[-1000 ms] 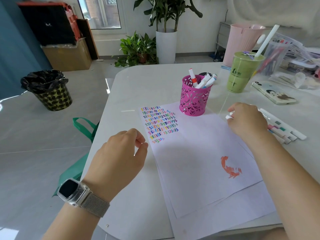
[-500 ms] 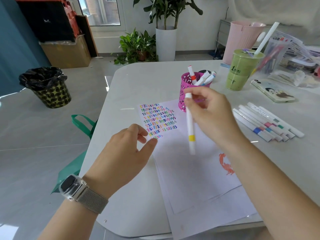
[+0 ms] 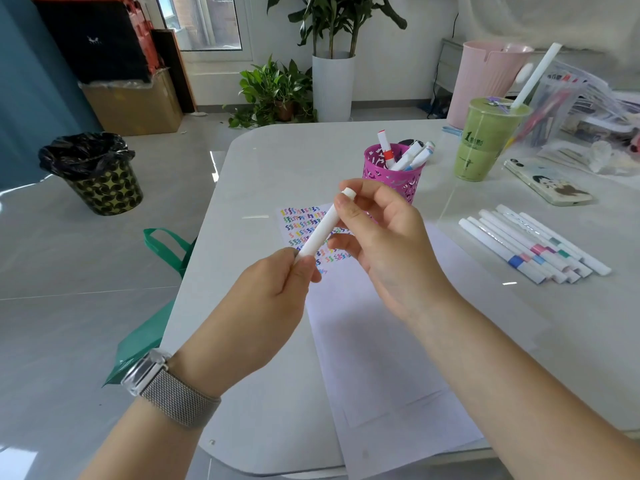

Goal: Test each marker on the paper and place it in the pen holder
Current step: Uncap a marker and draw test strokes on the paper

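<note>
- A white marker is held slantwise above the paper, gripped at both ends, cap on.
- The white paper lies flat on the table, rows of coloured squiggles at its far left corner.
- The magenta cut-out pen holder stands upright behind the paper, holding several markers.
- A row of white markers lies side by side to the right.

Looks like a casual office or studio room. Glossy grey tiled floor, window in the back wall, potted plants beneath it. White table with rounded corners, bearing a pink pen holder, loose markers near the right edge, a green drink cup and a phone. Lined bin and cardboard box on the floor to the left.
</note>
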